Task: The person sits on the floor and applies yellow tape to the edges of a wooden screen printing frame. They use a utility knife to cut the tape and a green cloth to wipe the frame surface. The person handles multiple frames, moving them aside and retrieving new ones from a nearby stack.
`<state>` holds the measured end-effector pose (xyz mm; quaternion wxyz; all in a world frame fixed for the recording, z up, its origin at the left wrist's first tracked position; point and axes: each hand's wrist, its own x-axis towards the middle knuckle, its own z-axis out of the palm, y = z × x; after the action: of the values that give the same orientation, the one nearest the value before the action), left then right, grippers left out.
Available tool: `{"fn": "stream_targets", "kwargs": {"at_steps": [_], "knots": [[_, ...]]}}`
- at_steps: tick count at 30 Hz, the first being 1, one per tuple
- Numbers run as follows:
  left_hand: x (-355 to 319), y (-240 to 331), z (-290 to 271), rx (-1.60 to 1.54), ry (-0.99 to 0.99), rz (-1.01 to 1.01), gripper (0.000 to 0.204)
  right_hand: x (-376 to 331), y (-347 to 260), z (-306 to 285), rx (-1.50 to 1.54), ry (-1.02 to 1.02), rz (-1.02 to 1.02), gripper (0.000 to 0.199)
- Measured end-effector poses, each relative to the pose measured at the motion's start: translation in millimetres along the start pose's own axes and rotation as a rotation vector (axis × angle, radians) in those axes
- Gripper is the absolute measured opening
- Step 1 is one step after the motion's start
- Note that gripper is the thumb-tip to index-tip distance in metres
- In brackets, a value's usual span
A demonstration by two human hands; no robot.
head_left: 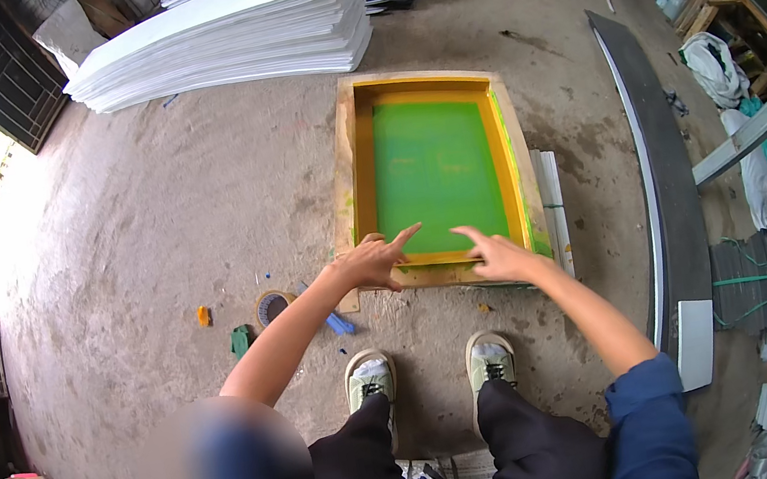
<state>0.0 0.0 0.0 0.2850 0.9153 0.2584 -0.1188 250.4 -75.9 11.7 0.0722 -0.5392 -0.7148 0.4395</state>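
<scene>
A screen printing frame with wooden sides (515, 131) and a green mesh panel (438, 169) lies flat on the floor in front of me. Its inner walls and border are yellow-orange, smeared with green along the right. Over the frame's near left corner is my left hand (372, 263), open, with the index finger stretched toward the mesh. My right hand (501, 255) is at the near edge, to the right of it, index finger extended and the other fingers loosely bent. Neither hand holds anything. Whether the fingertips touch the frame I cannot tell.
A tall stack of white sheets (218, 39) lies beyond the frame. Near my left forearm are a tape roll (273, 307), a blue plastic piece (339, 324), a green scrap (240, 341) and an orange one (204, 316). A long dark board (668, 182) runs along the right.
</scene>
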Motion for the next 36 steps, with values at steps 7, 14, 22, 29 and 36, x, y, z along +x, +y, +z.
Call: {"fn": "stream_targets", "kwargs": {"at_steps": [7,14,22,29,36], "knots": [[-20,4,-7,0.246,0.004,-0.115,0.116,41,-12,39,-0.005,0.079,-0.112,0.084],[-35,2,-5,0.413,0.066,-0.117,0.111,-43,29,-22,-0.289,-0.013,0.153,0.098],[-29,1,-1,0.396,0.142,-0.138,0.103,-74,65,-26,-0.655,0.136,0.044,0.095],[-44,-16,11,0.287,0.507,0.105,0.093,-109,83,-38,-0.445,0.683,-0.076,0.05],[-58,-26,0,0.197,0.573,0.007,0.041,-86,77,-35,-0.492,0.632,-0.199,0.025]]}}
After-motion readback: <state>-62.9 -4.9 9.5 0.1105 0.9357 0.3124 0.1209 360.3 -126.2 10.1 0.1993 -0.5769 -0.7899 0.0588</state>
